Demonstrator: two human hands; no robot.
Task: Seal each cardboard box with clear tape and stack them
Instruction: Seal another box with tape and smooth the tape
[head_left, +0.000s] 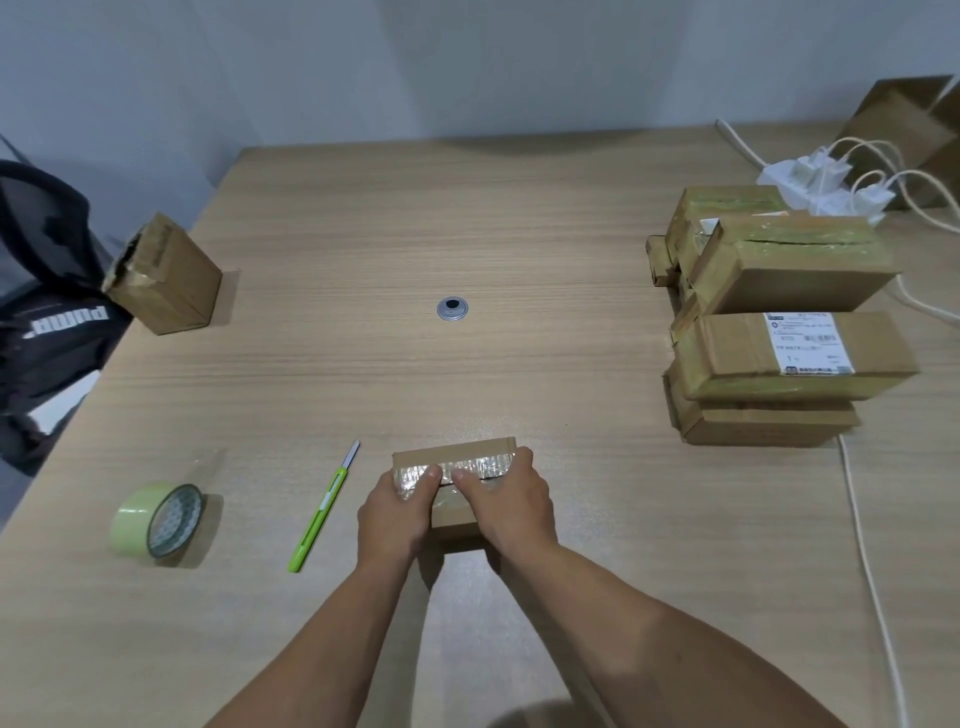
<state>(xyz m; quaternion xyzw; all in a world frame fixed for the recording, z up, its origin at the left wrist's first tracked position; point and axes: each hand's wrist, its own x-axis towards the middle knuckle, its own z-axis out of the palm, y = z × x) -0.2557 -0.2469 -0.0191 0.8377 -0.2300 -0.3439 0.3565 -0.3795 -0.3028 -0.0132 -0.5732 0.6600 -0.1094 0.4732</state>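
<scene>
a light wood table (467, 218) fills the view, seen from above by the person working at it. on its r. side sealed cardboard boxes (789, 270) sit in two low piles. the near pile is topped by a box w/ a white shipping label (808, 343), and the far pile is just behind it. off the table's l. edge slumps a black bag (47, 312) w/ white lettering. a lone cardboard box (171, 280) stands at the l. edge, its rough taped end toward the bag, well apart from the piles. at front centre a small cardboard box (457, 451) lies flat on the table, a strip of clear tape (480, 464) shining across its top. both hands clamp it: left hand (395, 514) wraps the l. end, right hand (511, 499) the r. end, thumbs side by side pressing on the tape. a greenish tape roll (135, 517) stands on edge, l. of the hands. a white power strip (800, 182) w/ plugs and cords lies behind the piles. a green utility knife (319, 512), blade out, lies betw. roll and small box. a metal grommet (452, 310) marks mid-table.
</scene>
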